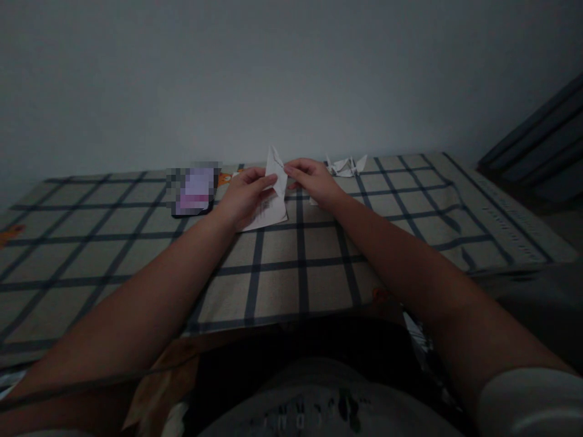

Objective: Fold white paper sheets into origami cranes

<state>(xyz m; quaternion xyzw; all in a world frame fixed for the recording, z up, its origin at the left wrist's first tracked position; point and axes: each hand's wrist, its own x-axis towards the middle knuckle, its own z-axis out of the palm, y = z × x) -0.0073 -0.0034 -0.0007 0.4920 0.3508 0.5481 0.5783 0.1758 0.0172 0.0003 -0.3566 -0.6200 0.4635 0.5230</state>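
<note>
Between my two hands, a folded piece of white paper (275,169) stands upright, narrowing to a point at the top. My left hand (246,191) pinches its left side between thumb and fingers. On the opposite side, the thumb and fingers of my right hand (315,181) close on the paper's right edge. Under the left hand lies a flat white sheet (266,215) with faint print, partly covered by that hand. Just behind the right hand, folded paper cranes (347,166) rest on the cloth.
A checked tablecloth (277,288) covers the table, which meets a plain wall (291,79) at the back. Left of my hands lies a phone (195,191) with a lit, blurred screen. Dark slatted panels (542,139) stand beyond the table's right end.
</note>
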